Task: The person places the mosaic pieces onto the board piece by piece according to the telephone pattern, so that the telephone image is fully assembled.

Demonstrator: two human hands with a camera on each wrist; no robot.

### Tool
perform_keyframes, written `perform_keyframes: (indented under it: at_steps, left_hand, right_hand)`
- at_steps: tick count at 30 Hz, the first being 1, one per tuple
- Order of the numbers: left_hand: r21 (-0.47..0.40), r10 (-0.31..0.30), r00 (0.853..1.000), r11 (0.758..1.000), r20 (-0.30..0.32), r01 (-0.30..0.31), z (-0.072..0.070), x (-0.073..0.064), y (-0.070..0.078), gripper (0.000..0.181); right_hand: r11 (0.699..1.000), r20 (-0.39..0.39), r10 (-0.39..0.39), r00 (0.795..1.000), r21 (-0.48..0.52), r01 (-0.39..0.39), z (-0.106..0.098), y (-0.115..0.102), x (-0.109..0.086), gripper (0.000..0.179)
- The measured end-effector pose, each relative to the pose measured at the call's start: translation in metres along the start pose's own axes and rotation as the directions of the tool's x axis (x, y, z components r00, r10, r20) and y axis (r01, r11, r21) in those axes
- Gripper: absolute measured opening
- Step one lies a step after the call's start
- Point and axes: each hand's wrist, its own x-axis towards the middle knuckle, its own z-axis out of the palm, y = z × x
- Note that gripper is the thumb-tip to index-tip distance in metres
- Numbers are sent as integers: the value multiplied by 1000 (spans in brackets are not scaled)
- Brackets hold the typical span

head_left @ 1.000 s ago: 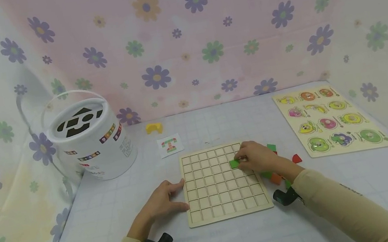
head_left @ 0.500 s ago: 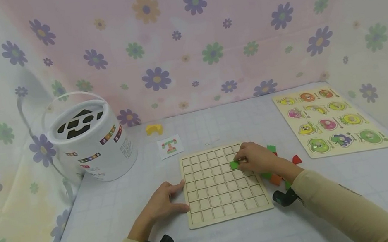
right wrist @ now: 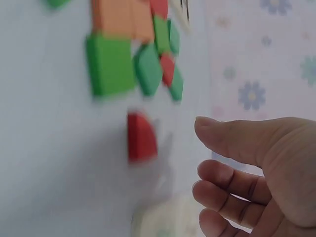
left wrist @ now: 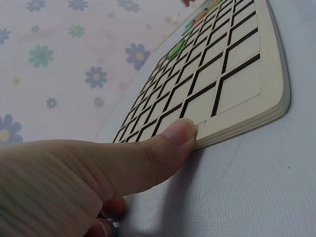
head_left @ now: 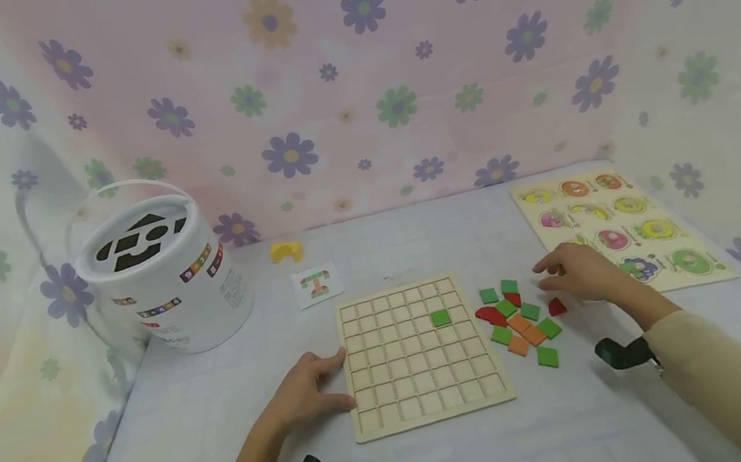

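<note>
A pale wooden grid board (head_left: pixel 434 418) lies flat at the middle of the table. One green square tile (head_left: pixel 440 319) sits in a cell towards its upper right. My left hand (head_left: pixel 300 393) rests at the board's left edge, thumb and fingers spread; in the left wrist view the thumb (left wrist: pixel 163 148) touches the rim. Nothing is held by my right hand (head_left: pixel 581 271), which hovers with relaxed fingers right of the loose pieces. Near it lies a red quarter-round piece (head_left: pixel 557 307). Between that and the board are scattered green tiles (head_left: pixel 547 357), orange tiles (head_left: pixel 518 344) and red pieces (head_left: pixel 490 315).
Behind the board lies a small pattern card (head_left: pixel 318 284), with a yellow arched block (head_left: pixel 286 251) beyond it. A white bucket (head_left: pixel 164 294) with a shape-cutout lid stands at the back left. A fruit puzzle board (head_left: pixel 697 278) lies at the right, partly under my right hand.
My right hand has let go of the green tile, leaving it in the grid, and moved right past the loose pieces. My left hand stays at the board's edge.
</note>
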Motion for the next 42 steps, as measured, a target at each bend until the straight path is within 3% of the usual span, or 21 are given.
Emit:
perform_keyframes:
  at_steps: [6, 15, 24, 33, 42]
  left_hand:
    - [8, 4, 1000, 1000, -7, -4, -1, -1, -3, 83]
    - [-27, 7, 1000, 1000, 6, -7, 1, 0, -2, 84]
    - [-31, 0, 1000, 1000, 3, 0, 0, 0, 0, 83]
    - [-33, -9, 1000, 999, 2, 9, 2, 0, -1, 82]
    - [-21, -1, 1000, 1000, -4, 1, 3, 1, 0, 82]
  right_hand:
    - [1000, 54, 16, 998, 14, -17, -4, 22, -14, 28]
    - [994, 73, -104, 992, -12, 105, 1, 25, -29, 22]
    - [991, 20, -125, 992, -50, 126, 7, 29, -25, 17]
    - [979, 6, -88, 996, -185, 88, 14, 26, -19, 21]
    - [975, -9, -171, 985, -144, 168, 15, 27, -19, 31]
